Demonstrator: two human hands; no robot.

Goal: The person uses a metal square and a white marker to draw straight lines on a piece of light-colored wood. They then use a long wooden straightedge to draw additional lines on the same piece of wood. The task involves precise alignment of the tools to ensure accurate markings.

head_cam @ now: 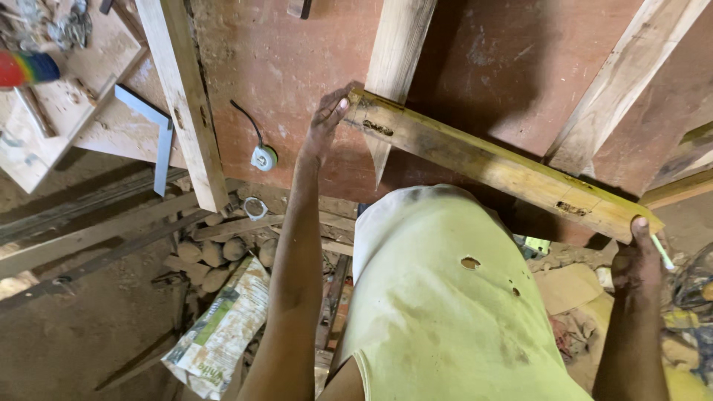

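Observation:
A yellowish wooden beam (490, 165) with mortise slots near both ends lies slanted across a reddish board workbench (282, 82), resting over other timbers. My left hand (327, 119) grips its far left end, thumb against the end face. My right hand (642, 256) holds its near right end and also pinches a pale green pencil (661, 252) between the fingers. My yellow-green shirt hides the bench's near edge.
A metal try square (156, 141) and a tape measure (263, 157) lie on the bench at left. Light timber pieces (182, 96) (397, 52) (624, 82) cross the bench. Below are round stones (212, 256), a printed sack (223, 327) and planks on the dirt floor.

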